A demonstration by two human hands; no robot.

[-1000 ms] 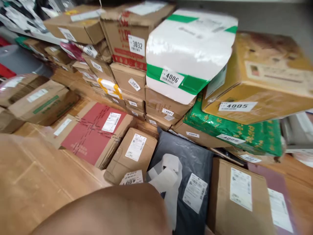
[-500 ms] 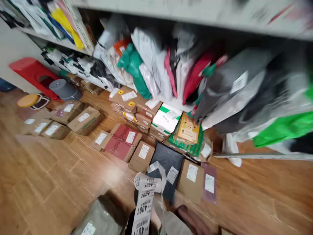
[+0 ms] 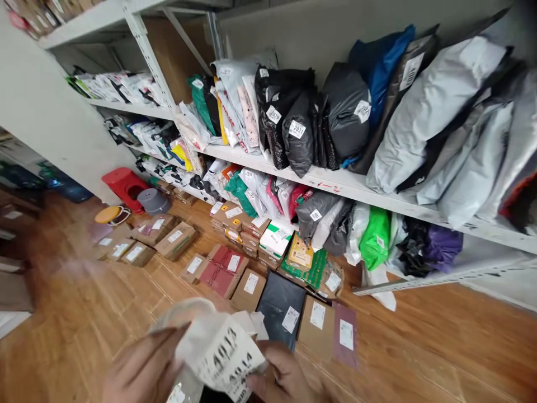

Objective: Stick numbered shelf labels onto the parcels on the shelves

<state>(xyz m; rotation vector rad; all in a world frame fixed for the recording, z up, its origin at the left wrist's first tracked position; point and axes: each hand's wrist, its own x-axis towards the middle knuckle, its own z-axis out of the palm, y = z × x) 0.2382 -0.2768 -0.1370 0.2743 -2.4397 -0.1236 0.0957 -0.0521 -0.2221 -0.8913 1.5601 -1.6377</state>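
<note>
1. Head view, bottom centre of the frame: the label strip (image 3: 224, 352), printed 4013 and 4014, is stretched between both hands, its face tilted and curling.
2. Head view, lower left of centre: the left hand (image 3: 145, 361) has its fingers closed on the strip's left edge.
3. Head view, just right of the strip: the right hand (image 3: 287, 372) pinches the opposite edge, thumb over the printed side (blur hides the exact fingertip contact).
4. Head view, lower centre, beyond the hands: a dark mailer (image 3: 279, 308) lies beside a brown box (image 3: 316, 324).
5. Handling, as I judge it: grip only the margins, draw the paper flat with light, even tension, and keep thumbs off the numbers.
</note>
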